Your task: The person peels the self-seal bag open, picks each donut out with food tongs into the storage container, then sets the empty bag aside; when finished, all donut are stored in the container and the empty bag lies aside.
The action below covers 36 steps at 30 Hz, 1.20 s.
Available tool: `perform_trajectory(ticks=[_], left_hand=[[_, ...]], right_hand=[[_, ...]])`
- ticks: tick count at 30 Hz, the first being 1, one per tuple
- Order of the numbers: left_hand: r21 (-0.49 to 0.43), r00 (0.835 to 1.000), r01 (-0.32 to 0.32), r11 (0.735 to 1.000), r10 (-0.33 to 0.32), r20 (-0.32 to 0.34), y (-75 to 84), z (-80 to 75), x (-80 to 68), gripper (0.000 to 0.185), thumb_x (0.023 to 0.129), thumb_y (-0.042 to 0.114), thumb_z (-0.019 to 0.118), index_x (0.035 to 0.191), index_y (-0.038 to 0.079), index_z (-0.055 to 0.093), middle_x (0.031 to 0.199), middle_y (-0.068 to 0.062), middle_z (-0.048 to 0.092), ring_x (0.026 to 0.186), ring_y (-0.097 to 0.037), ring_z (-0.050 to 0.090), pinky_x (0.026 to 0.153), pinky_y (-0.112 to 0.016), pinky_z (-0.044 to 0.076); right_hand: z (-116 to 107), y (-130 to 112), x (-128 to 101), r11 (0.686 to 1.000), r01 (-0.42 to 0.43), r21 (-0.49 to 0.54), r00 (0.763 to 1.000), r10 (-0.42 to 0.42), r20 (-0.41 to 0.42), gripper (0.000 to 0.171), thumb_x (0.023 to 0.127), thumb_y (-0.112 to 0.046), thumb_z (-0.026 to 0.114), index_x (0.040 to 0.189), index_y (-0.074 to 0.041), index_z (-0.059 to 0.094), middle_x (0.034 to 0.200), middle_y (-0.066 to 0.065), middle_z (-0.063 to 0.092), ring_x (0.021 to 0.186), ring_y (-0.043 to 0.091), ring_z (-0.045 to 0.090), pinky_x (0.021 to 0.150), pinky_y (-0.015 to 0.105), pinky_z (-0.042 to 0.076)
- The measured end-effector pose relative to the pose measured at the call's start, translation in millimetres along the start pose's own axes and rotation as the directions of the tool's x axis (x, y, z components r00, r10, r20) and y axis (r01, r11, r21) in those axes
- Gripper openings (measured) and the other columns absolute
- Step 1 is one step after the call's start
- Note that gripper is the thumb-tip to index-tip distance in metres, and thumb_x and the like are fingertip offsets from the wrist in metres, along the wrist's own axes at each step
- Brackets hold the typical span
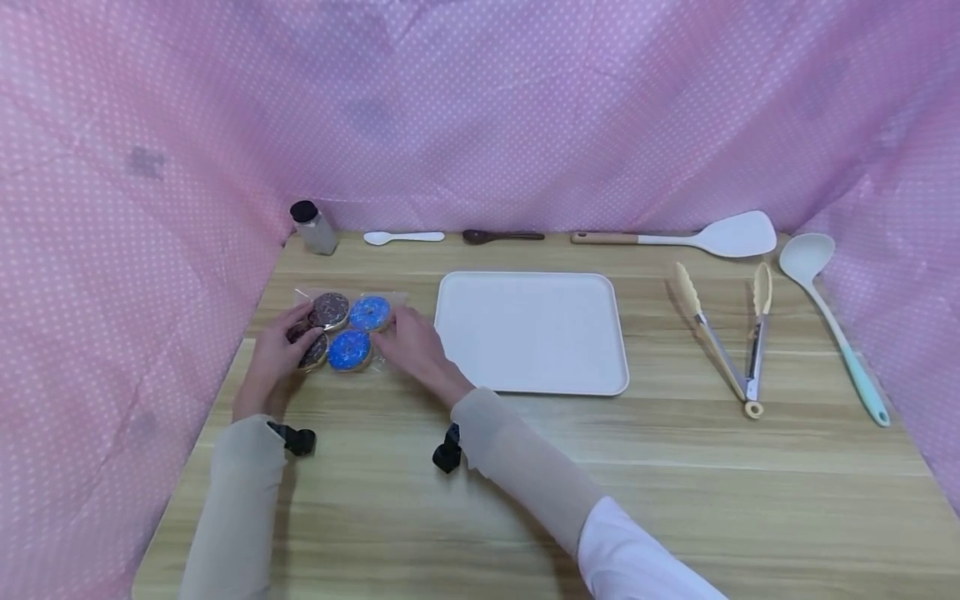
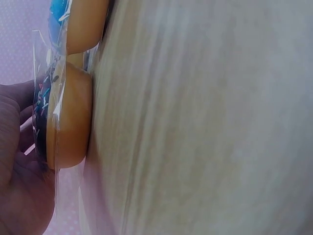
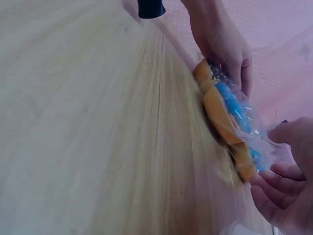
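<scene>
Doughnuts (image 1: 342,332), four sealed in a clear bag on the table's (image 1: 525,467) near-left, are flanked by the left hand (image 1: 279,348) and right hand (image 1: 415,346), fingers loosely touching the edges; light, soft, slippery wrapping is judged best gripped at the edges.

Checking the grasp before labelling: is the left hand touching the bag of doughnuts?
Touching. In the head view the left hand lies against the left edge of the bag of doughnuts; the left wrist view shows fingers against the plastic.
</scene>
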<state>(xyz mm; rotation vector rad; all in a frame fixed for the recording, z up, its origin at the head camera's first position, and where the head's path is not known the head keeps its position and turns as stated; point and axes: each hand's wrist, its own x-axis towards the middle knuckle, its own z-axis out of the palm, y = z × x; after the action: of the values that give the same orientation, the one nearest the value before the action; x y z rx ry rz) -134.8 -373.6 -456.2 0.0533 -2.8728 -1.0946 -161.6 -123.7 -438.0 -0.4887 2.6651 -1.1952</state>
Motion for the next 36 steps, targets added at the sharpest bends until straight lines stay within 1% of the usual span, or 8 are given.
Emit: perform_trajectory(ticks=[4,10,18,23,26,29,32,36], left_hand=[[0.001,1.000,0.011,1.000,-0.011,-0.002,1.7,-0.6,-1.3,0.050,0.096,0.018,0.059,0.141,0.004,0.044,0.148,-0.024,0.037,0.136,-0.047,0.031,0.112,-0.059,0.024],[0.006,1.000,0.019,1.000,-0.019,-0.003,1.4,1.1,-1.1,0.050,0.096,0.019,0.059,0.142,0.005,0.043,0.149,-0.023,0.036,0.136,-0.047,0.030,0.112,-0.059,0.023],[0.032,1.000,0.006,0.999,-0.005,-0.015,2.9,1.0,-1.9,0.049,0.096,0.019,0.059,0.141,0.005,0.045,0.147,-0.023,0.037,0.135,-0.048,0.032,0.111,-0.060,0.025],[0.041,1.000,0.000,0.999,0.000,-0.014,3.5,0.2,-1.7,0.049,0.096,0.018,0.059,0.141,0.005,0.045,0.147,-0.024,0.038,0.134,-0.048,0.033,0.111,-0.059,0.025],[0.037,1.000,0.019,0.999,-0.018,-0.006,4.4,-0.9,-2.4,0.050,0.096,0.019,0.058,0.142,0.006,0.043,0.148,-0.023,0.036,0.136,-0.047,0.031,0.112,-0.058,0.024],[0.041,1.000,0.025,0.999,-0.025,0.000,4.9,-0.6,-3.1,0.050,0.096,0.019,0.058,0.143,0.006,0.042,0.149,-0.023,0.035,0.136,-0.047,0.031,0.112,-0.059,0.024],[0.049,1.000,0.017,0.999,-0.017,-0.003,3.8,1.2,-2.7,0.050,0.097,0.020,0.058,0.142,0.006,0.043,0.149,-0.023,0.035,0.135,-0.048,0.031,0.111,-0.059,0.025],[0.060,1.000,0.009,0.998,-0.009,-0.007,2.3,3.1,-1.5,0.051,0.097,0.023,0.058,0.142,0.006,0.043,0.149,-0.023,0.035,0.135,-0.047,0.031,0.111,-0.059,0.025]], right_hand=[[3,-3,9,0.998,-0.010,-0.060,1.000,0.009,-0.009,0.018,0.093,-0.033,0.060,0.100,-0.016,0.058,0.091,-0.006,0.058,0.079,0.008,0.055,0.064,0.020,0.047],[2,4,17,0.997,-0.018,-0.077,0.999,0.014,-0.050,0.004,0.092,-0.017,0.058,0.090,-0.017,0.061,0.083,-0.006,0.062,0.070,0.008,0.056,0.056,0.020,0.045],[-6,13,11,0.994,-0.095,0.059,0.989,0.101,-0.109,0.011,0.090,-0.021,0.056,0.080,-0.016,0.058,0.074,-0.003,0.060,0.064,0.012,0.055,0.054,0.023,0.044],[-7,14,9,0.993,-0.099,0.069,0.993,0.103,-0.063,0.009,0.092,-0.024,0.058,0.090,-0.015,0.058,0.081,-0.004,0.060,0.071,0.011,0.056,0.061,0.022,0.047],[-7,11,11,0.993,-0.088,0.082,0.995,0.091,-0.042,0.019,0.091,-0.029,0.062,0.102,-0.013,0.059,0.093,-0.003,0.063,0.079,0.011,0.057,0.069,0.023,0.049],[-6,8,16,0.994,-0.083,0.068,0.996,0.086,-0.037,0.027,0.091,-0.034,0.062,0.107,-0.013,0.060,0.102,-0.001,0.063,0.084,0.012,0.058,0.072,0.025,0.050],[-4,8,23,0.996,-0.083,0.024,0.996,0.084,-0.038,0.024,0.093,-0.033,0.060,0.107,-0.013,0.061,0.104,-0.002,0.064,0.085,0.012,0.059,0.073,0.025,0.051],[-3,9,30,0.997,-0.063,-0.041,0.997,0.061,-0.046,0.015,0.094,-0.025,0.058,0.101,-0.013,0.064,0.097,-0.002,0.065,0.083,0.011,0.059,0.072,0.024,0.051]])
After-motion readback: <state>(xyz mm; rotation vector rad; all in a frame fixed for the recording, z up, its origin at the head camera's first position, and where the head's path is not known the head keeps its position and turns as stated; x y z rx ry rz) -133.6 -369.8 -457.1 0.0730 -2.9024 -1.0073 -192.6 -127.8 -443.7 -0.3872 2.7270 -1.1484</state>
